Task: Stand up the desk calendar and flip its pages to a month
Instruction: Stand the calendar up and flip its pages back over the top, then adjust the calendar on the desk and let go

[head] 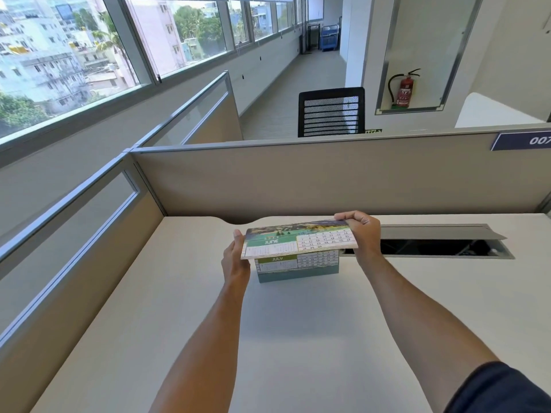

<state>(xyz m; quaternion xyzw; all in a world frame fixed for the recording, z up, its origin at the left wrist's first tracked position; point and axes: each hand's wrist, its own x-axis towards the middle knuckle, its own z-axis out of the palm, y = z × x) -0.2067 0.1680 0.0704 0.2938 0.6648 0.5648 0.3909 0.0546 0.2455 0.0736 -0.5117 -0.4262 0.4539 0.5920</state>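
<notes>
The desk calendar (298,271) stands upright on the white desk (268,338), its teal base toward me and a JULY page showing. A stack of pages topped by JUNE (301,241) is lifted almost flat above it. My right hand (362,234) pinches the right edge of these lifted pages. My left hand (235,260) rests against the calendar's left side, under the left edge of the raised pages.
A cable tray (441,247) with its grey lid open lies in the desk just right of my right hand. Beige partition walls (298,180) close the desk at the back and left. A black mesh chair (331,111) stands beyond the partition.
</notes>
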